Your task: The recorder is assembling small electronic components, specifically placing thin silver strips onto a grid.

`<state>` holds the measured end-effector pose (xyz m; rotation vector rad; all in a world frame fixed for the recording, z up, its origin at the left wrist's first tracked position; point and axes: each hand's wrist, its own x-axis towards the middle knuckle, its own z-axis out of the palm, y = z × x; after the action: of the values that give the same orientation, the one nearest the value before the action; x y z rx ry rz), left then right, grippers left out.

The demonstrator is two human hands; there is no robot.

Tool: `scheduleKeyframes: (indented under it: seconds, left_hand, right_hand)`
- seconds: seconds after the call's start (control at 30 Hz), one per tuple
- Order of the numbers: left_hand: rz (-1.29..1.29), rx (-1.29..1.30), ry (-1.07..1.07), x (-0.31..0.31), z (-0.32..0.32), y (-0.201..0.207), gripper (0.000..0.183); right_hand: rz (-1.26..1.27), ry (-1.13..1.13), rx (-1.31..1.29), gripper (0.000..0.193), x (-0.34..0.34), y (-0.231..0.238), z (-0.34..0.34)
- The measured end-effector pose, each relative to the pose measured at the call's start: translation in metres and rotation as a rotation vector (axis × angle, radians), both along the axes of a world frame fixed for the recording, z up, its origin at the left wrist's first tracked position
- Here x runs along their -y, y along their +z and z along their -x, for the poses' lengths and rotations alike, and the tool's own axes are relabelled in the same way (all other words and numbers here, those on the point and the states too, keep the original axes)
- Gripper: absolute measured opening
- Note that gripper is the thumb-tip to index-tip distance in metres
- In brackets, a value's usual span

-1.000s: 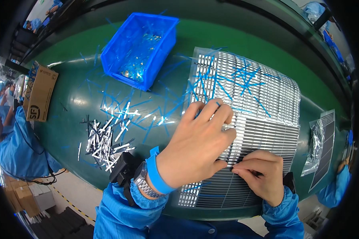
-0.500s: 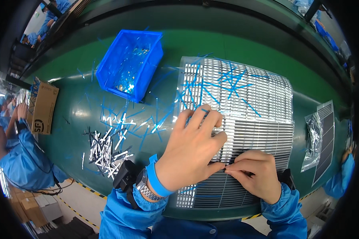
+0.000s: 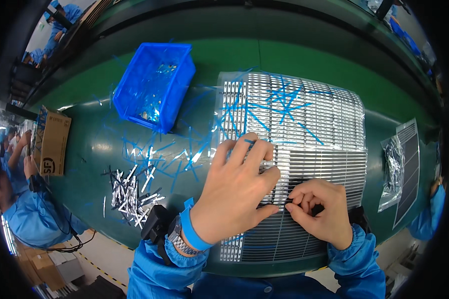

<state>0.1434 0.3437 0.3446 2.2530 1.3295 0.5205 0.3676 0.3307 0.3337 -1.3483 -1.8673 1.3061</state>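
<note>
right hand [image 3: 324, 212] has pulled slightly right, off the thumb of the left hand [image 3: 234, 192], fingers curled looser than half a second ago. left hand about the same. at left, co-worker [image 3: 35, 219] now shows two hands by the carton [image 3: 55, 144], one half a second back.

head view: sheet [image 3: 279, 244] lies on the green table [image 3: 92, 172], right of centre, under both hands. left hand spread and bent, tips down on the sheet, thumb out to the right; not clenched, no grasp visible, can't tell if anything is under the tips. right hand: thumb and index near each other above the dark lines, maybe a small dark bit at the tips; can't tell if pinched or let go.

progress, judging by the sheet: partway. far half and left columns carry white pieces [image 3: 309, 124]; near right part shows dark lines only, so looks not done yet.

blue strips [image 3: 314, 135] lie loose across the far part. left of the sheet: pile of small strips [image 3: 129, 197]; farther back, blue bin [image 3: 182, 89] with shiny bits inside. far right: crumpled clear bag [image 3: 394, 169] next to a dark panel [image 3: 408, 169].
</note>
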Motion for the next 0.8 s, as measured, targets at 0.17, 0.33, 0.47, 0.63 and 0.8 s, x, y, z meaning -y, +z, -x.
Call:
scheduleKeyframes:
  seconds: [0.17,0.33,0.47,0.63,0.8]
  left_hand:
    - [-0.023,0.005,-0.023,0.001,0.007,0.000,0.038]
    - [-0.062,0.004,-0.012,0.010,0.001,-0.004,0.036]
    - [-0.230,-0.063,0.029,0.039,-0.005,0.010,0.035]
    - [-0.104,0.045,0.148,0.074,0.030,0.044,0.028]
    - [-0.104,-0.120,0.557,0.099,0.102,0.039,0.015]
  right_hand:
    - [-0.120,0.022,0.064,0.022,0.001,-0.002,0.009]
    - [-0.179,0.008,0.091,0.022,0.006,-0.002,0.005]
    - [-0.173,-0.040,0.088,0.022,0.005,-0.010,0.003]
    - [-0.186,-0.037,0.048,0.020,0.004,-0.009,0.004]
    - [-0.153,-0.041,0.008,0.017,0.004,-0.009,0.002]
